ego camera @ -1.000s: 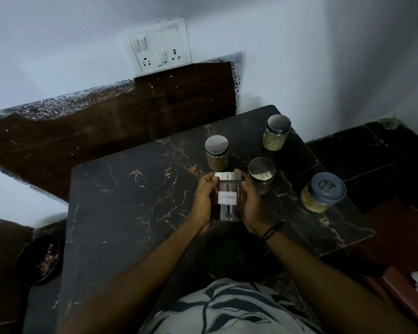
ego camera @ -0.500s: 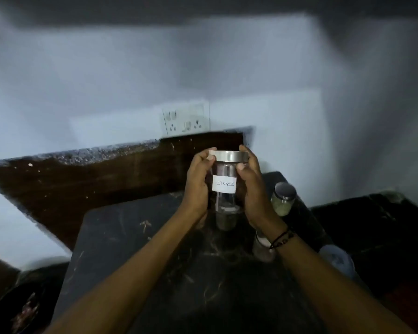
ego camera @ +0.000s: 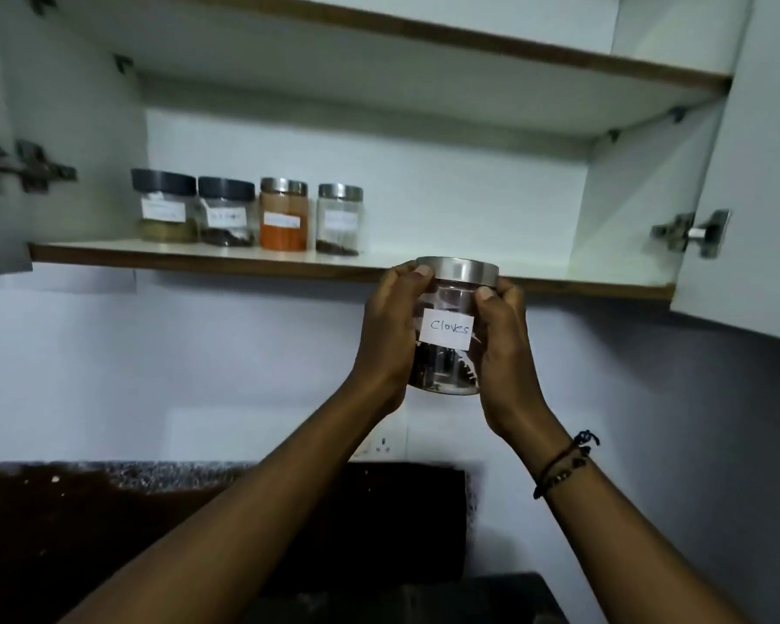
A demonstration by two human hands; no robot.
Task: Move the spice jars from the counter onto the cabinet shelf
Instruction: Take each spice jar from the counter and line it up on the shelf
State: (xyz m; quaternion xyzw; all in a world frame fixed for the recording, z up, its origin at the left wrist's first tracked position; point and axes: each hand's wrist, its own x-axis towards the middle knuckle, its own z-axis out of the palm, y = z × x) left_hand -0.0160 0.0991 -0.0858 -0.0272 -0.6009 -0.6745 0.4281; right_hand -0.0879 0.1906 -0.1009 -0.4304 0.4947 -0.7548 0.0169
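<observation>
2 hands grip cloves jar (ego camera: 449, 335) | left hand (ego camera: 390, 340) | right hand (ego camera: 505, 353) | between palms

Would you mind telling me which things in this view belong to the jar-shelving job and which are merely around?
Part of the job:
cloves jar, gripped by left hand and right hand
cabinet shelf
four jars in a row on it, from the dark-lidded jar to the orange spice jar

Merely around:
wall socket
door hinge
</observation>
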